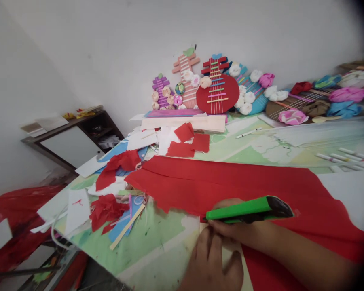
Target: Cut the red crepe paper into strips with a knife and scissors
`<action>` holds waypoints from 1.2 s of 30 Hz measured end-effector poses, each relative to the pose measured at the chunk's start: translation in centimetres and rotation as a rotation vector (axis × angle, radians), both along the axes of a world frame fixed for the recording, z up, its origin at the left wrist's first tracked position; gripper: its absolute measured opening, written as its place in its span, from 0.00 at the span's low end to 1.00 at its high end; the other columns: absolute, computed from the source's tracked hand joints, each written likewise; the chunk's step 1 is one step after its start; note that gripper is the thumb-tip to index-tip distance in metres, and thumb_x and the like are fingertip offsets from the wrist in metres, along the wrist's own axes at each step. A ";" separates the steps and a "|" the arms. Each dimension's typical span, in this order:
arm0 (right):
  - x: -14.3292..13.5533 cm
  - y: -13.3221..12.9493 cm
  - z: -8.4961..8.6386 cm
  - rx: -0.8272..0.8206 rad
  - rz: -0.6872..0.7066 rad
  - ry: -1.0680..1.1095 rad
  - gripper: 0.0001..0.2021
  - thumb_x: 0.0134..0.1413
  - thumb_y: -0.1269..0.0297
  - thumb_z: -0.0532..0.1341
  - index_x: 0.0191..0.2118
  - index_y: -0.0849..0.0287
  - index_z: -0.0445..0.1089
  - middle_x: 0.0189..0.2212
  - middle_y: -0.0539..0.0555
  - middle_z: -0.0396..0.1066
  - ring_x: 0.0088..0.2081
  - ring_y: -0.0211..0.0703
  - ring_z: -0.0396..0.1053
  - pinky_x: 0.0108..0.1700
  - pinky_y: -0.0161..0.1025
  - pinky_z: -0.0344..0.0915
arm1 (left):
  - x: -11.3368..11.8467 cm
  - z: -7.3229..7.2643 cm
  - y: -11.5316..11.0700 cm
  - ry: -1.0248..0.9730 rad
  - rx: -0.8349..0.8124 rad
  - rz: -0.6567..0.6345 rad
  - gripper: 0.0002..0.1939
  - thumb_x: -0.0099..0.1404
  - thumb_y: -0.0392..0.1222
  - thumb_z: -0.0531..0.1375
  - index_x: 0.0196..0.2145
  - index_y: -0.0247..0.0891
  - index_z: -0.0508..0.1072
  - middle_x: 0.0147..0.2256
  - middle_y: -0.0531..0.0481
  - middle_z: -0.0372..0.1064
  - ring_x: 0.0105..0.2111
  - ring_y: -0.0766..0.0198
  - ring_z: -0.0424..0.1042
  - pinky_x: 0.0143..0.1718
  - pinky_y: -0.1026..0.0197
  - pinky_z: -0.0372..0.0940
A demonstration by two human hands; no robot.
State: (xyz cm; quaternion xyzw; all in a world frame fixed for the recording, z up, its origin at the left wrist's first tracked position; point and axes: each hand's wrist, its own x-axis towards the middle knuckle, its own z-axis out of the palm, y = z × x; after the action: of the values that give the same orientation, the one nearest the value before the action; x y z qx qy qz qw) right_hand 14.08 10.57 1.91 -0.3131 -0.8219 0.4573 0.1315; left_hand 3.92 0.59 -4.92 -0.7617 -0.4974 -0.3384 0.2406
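A wide red crepe-like sheet (230, 173) lies across the table, with a torn-looking left end and a folded strip along its far side. My right hand (230, 228) grips a green box cutter (242, 209) with a black end, tilted so its tip meets the sheet's near edge; the blade itself is too small to make out. My left hand (212, 258) lies palm down just in front of that tip, fingers stretched out and thumb apart, holding nothing. More red material (267, 266) extends under my right forearm.
Red scraps (109, 210), paper pieces and sticks lie at the left by the table's edge. Small red pieces (183, 147) lie farther back. Lute-shaped crafts (218, 95) with paper flowers lean against the wall. White pens (348, 157) are at the right; a cabinet (69, 141) stands left.
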 end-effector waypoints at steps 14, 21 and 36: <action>0.3 0.0 0.2 0.005 -0.010 0.014 0.13 0.51 0.62 0.53 0.19 0.58 0.57 0.19 0.46 0.59 0.23 0.33 0.58 0.24 0.31 0.56 | -0.2 -0.2 -0.2 0.083 0.003 0.001 0.07 0.57 0.41 0.57 0.35 0.39 0.69 0.34 0.38 0.69 0.40 0.45 0.69 0.34 0.49 0.67; 0.5 0.0 0.2 -0.031 -0.012 0.035 0.13 0.51 0.60 0.55 0.20 0.58 0.59 0.19 0.47 0.60 0.23 0.34 0.59 0.25 0.32 0.57 | 0.1 -0.4 -0.6 0.003 -0.032 0.033 0.05 0.55 0.35 0.58 0.33 0.39 0.68 0.38 0.40 0.69 0.44 0.45 0.67 0.36 0.49 0.67; 0.9 0.1 0.4 -0.330 -0.018 0.199 0.07 0.50 0.64 0.58 0.24 0.59 0.65 0.21 0.47 0.62 0.23 0.33 0.60 0.24 0.30 0.59 | 0.0 -1.1 -1.2 0.114 -0.165 0.082 0.05 0.56 0.40 0.60 0.31 0.37 0.70 0.40 0.41 0.69 0.45 0.45 0.66 0.40 0.46 0.65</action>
State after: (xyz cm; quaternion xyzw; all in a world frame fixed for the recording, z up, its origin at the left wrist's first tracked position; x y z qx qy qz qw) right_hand 14.94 10.67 2.31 -0.2907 -0.7159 0.6135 0.1632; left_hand 3.87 -0.63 -6.04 -0.7761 -0.5397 -0.2422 0.2186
